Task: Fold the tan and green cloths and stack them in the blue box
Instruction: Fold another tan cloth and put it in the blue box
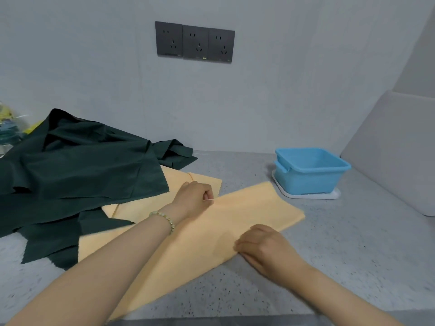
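A tan cloth (249, 212) lies folded into a long strip across the grey counter. My left hand (195, 196) pinches its far edge near the middle. At the near edge my right hand (261, 243) grips the same cloth with curled fingers. More tan cloth (183, 180) lies flat under and behind it. A heap of dark green cloths (77, 165) sits crumpled to the left, overlapping the tan ones. The blue box (310, 170) stands empty at the right on a white lid.
A grey speckled counter (341, 243) runs to its front edge at the bottom. A white appliance (400, 156) stands against the right wall. Three dark wall sockets (195, 42) are behind. Colourful packaged items (9, 128) sit at the far left.
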`<act>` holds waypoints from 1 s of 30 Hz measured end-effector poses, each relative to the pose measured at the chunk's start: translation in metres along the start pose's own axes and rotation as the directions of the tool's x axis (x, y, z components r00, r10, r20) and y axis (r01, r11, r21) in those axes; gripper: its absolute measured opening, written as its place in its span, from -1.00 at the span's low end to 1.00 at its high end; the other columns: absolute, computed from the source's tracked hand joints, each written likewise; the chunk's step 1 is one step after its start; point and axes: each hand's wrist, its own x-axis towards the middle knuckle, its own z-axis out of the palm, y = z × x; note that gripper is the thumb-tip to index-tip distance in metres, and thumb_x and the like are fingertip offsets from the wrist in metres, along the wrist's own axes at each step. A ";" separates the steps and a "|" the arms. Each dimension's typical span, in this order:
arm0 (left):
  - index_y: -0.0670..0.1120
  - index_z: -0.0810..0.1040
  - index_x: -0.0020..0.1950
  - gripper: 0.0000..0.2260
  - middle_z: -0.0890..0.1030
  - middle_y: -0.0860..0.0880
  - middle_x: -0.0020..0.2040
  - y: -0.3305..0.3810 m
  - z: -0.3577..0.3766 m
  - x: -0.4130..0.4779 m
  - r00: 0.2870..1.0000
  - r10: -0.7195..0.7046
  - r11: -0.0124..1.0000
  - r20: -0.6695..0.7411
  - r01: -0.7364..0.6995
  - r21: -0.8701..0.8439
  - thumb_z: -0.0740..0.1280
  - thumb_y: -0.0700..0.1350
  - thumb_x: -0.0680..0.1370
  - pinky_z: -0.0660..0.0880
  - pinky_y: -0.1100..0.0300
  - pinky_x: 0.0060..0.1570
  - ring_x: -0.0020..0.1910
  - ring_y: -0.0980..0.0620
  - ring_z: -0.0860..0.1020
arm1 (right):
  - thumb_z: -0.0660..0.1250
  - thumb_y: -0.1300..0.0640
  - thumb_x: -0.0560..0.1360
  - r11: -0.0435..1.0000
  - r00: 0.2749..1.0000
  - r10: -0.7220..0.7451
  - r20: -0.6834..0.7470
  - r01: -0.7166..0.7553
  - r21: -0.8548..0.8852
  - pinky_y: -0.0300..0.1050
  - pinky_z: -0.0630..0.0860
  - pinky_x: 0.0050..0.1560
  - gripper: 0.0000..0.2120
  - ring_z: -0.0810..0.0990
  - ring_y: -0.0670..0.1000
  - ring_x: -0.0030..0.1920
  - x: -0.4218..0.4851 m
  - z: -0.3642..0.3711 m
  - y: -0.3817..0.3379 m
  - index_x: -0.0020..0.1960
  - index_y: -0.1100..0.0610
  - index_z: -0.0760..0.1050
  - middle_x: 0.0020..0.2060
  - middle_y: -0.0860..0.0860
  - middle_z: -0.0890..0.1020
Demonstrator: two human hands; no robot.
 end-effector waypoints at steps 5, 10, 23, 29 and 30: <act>-0.03 0.53 -0.10 -0.97 0.57 0.10 -0.19 -0.008 -0.002 -0.001 0.991 -0.109 0.986 -0.082 0.097 -0.135 0.36 -0.11 0.50 0.28 0.23 -0.14 -0.22 0.09 0.47 | 0.62 0.24 0.17 0.981 0.987 0.141 -0.079 -0.150 -0.123 -0.18 0.56 -0.09 -0.80 0.67 0.01 -0.20 0.010 0.003 0.050 -0.27 0.05 0.69 -0.21 -0.06 0.70; -0.02 0.43 -0.05 -0.84 0.59 0.09 -0.17 0.008 0.012 0.010 0.986 -0.121 0.981 -0.117 0.100 -0.165 0.41 -0.11 0.48 0.27 0.20 -0.04 -0.13 0.06 0.52 | 0.40 0.29 0.40 0.872 0.881 0.473 0.016 -0.466 -0.150 -0.09 0.50 -0.12 -0.84 0.62 0.15 -0.11 0.019 0.007 0.097 -0.13 0.09 0.70 -0.17 0.04 0.70; -0.05 0.12 0.54 -0.54 0.18 0.00 0.53 0.035 0.050 -0.005 0.999 0.000 0.980 -0.055 0.011 0.201 -0.01 0.03 0.66 -0.07 0.11 0.47 0.49 -0.04 0.08 | 0.37 -0.01 0.48 0.354 0.417 0.904 0.098 -0.856 0.376 -0.02 0.47 -0.02 -0.72 0.54 0.05 -0.18 -0.003 0.014 0.100 -0.33 0.09 0.45 -0.26 0.03 0.59; -0.14 -0.06 0.57 -0.50 -0.04 -0.06 0.58 0.044 0.054 -0.026 0.984 -0.023 0.982 0.178 -0.012 0.191 -0.12 0.04 0.68 -0.24 0.18 0.48 0.55 0.01 -0.09 | 0.38 0.09 0.45 0.349 0.401 0.912 0.086 -0.870 0.349 -0.04 0.44 0.03 -0.78 0.52 0.01 -0.14 -0.004 0.012 0.092 -0.34 0.03 0.42 -0.16 0.00 0.56; -0.15 -0.07 0.57 -0.50 -0.05 -0.08 0.58 0.044 0.055 -0.027 0.982 -0.028 0.976 0.189 -0.013 0.216 -0.12 0.04 0.68 -0.24 0.17 0.48 0.55 0.01 -0.09 | 0.38 0.08 0.44 0.359 0.407 0.910 0.079 -0.869 0.340 -0.04 0.44 0.03 -0.77 0.52 0.01 -0.14 -0.005 0.012 0.091 -0.34 0.02 0.42 -0.17 0.00 0.57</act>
